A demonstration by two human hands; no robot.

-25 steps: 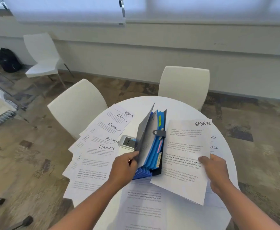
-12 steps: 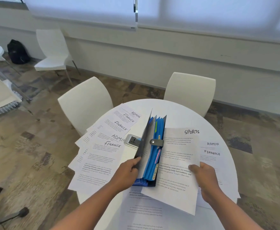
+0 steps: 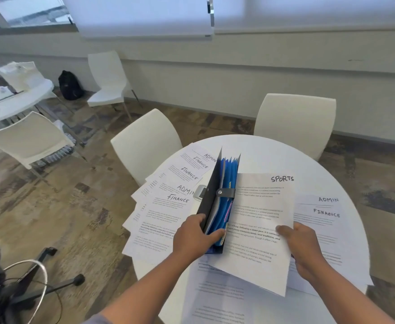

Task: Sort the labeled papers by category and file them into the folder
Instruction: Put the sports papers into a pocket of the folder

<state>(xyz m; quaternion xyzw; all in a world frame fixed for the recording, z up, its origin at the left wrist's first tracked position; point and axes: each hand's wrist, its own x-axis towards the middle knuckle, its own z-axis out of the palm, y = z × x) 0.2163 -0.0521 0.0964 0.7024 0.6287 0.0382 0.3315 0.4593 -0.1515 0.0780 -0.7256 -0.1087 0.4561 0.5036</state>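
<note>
Gripping the folder [image 3: 217,202] w/ left hand [image 3: 193,237], fingers inside blue pockets, mid-frame; right hand [image 3: 301,249] pinches SPORTS sheet [image 3: 259,228] just right of it. Papers [image 3: 168,206] fan out left on table [image 3: 273,148].

It was an office meeting room. White chairs [image 3: 145,141] ringed a round desk [image 3: 273,146]. Blinds [image 3: 145,17] covered the windows.

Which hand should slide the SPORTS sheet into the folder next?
Right. The right hand already pinches the SPORTS sheet beside the folder, while the left hand grips the folder's near end, holding its pockets spread.
</note>
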